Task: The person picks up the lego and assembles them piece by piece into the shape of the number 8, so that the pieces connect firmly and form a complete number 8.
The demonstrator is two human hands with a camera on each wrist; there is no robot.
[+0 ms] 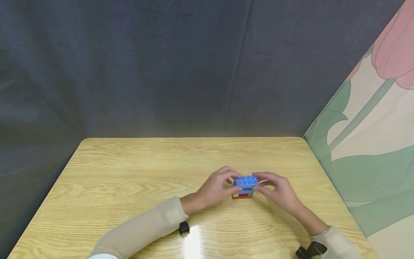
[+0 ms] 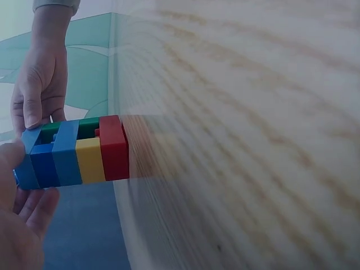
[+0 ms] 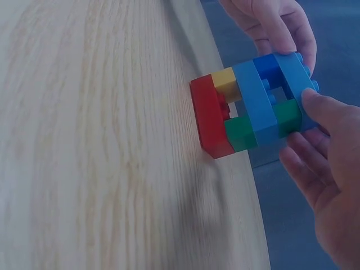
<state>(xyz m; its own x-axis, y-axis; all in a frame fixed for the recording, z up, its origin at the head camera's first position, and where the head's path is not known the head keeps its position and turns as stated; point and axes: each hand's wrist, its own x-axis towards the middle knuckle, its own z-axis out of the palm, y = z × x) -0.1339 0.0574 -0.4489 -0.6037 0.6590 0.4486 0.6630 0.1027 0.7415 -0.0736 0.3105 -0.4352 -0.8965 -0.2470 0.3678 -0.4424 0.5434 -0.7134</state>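
Observation:
A tower of toy building bricks stands on the table, with a red brick (image 3: 209,115) at its base. Above the red one sit a yellow brick (image 3: 225,84) and a green brick (image 3: 241,133) with a gap between. A light blue brick (image 3: 256,104) spans them, carrying a dark blue brick (image 3: 269,68) and a second green brick (image 3: 289,117). On top lies another light blue brick (image 1: 247,182), studs up. My left hand (image 1: 215,186) pinches its left end between thumb and fingers. At the right end, my right hand (image 1: 282,190) pinches the same brick.
The wood-grain table (image 1: 139,165) extends around the tower. A dark curtain (image 1: 181,72) hangs behind it, and a flower-patterned cloth (image 1: 372,172) is along the right side. Black wrist devices (image 1: 184,228) sit at both sleeves.

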